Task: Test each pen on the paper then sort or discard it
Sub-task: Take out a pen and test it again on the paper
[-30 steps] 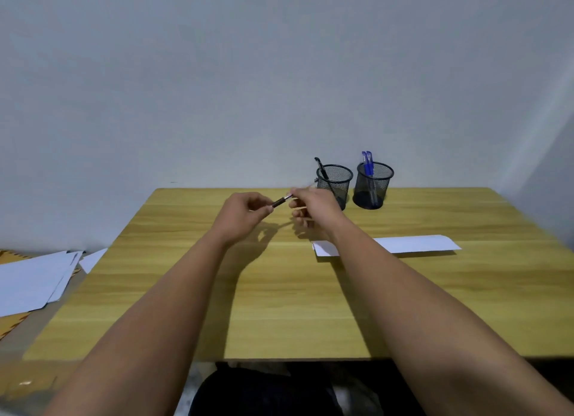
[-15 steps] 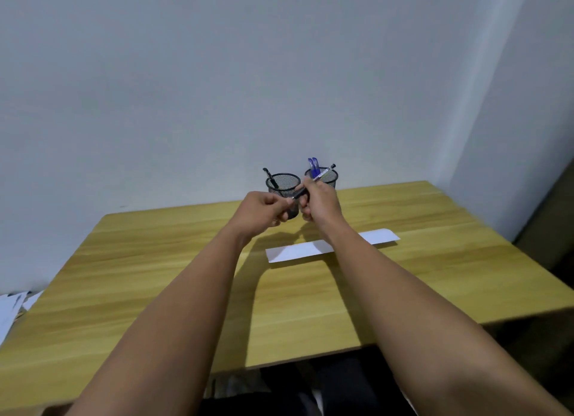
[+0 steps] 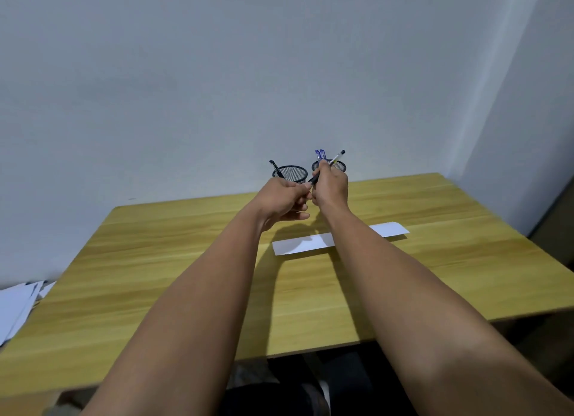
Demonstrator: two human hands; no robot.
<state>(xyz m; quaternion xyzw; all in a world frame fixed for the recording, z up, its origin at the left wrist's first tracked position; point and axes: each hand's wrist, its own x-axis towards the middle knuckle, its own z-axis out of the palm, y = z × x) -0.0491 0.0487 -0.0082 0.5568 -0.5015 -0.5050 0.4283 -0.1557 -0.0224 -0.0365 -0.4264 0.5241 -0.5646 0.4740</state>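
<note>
My right hand (image 3: 330,187) grips a clear-barrelled pen with black ends (image 3: 336,158), tilted up to the right above the table. My left hand (image 3: 284,199) pinches the pen's dark lower end where it meets the right hand. A white strip of paper (image 3: 302,244) lies flat on the wooden table (image 3: 155,260), partly under my right forearm. Behind the hands stand two black mesh cups: the left cup (image 3: 291,172) holds one black pen (image 3: 275,168), the right cup (image 3: 339,166) holds blue pens (image 3: 320,154).
Loose white sheets (image 3: 15,304) lie on a lower surface off the table's left edge. A pale wall rises just behind the cups, with a corner at the right. Dark floor shows under the table's front edge.
The view has swung left and tilted since a second ago. Both hands have lifted the pen up in front of the cups, and its free end now points up to the right.
</note>
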